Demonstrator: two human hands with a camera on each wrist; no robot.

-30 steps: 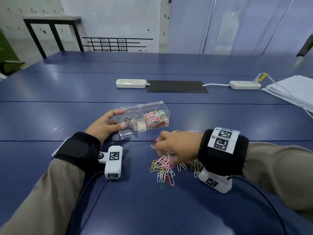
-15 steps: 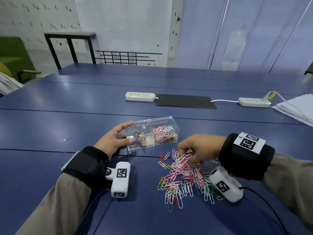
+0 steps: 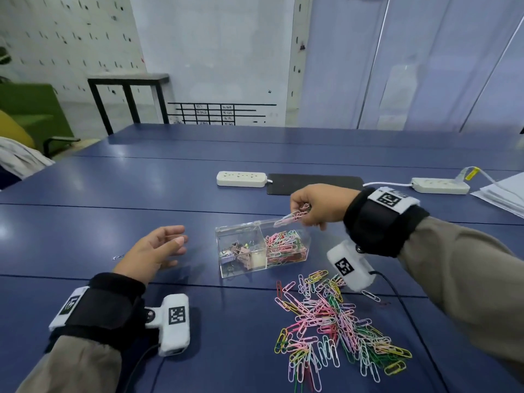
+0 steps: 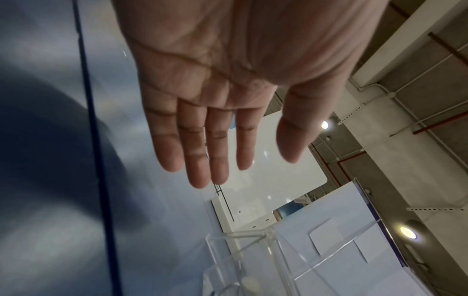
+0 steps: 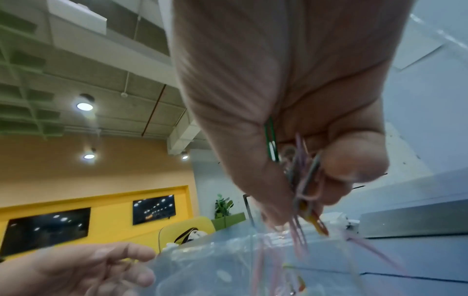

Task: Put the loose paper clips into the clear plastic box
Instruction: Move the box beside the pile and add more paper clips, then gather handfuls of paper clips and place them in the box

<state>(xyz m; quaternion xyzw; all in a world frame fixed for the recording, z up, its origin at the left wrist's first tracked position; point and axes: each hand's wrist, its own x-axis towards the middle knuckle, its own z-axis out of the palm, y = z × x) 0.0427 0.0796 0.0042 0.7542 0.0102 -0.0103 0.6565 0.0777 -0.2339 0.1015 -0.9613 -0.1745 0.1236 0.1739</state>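
A clear plastic box (image 3: 226, 251) with two compartments stands mid-table; its right compartment holds coloured paper clips (image 3: 286, 245), its left one binder clips. My right hand (image 3: 309, 208) hovers over the box's right end and pinches a bunch of paper clips (image 3: 295, 215), which dangle over the box (image 5: 307, 192). A heap of loose coloured paper clips (image 3: 331, 327) lies on the table in front of the box. My left hand (image 3: 161, 248) hangs left of the box with fingers spread, apart from it and holding nothing (image 4: 215, 140).
Two white power strips (image 3: 241, 178) (image 3: 439, 185) and a dark mat (image 3: 314, 182) lie behind the box on the blue table (image 3: 85, 208). A stack of papers (image 3: 507, 194) sits at the far right. One stray clip (image 3: 117, 257) lies left of my left hand.
My right hand rose from the heap with a bunch of clips and moved over the box. My left hand let go of the box and drew away to the left.
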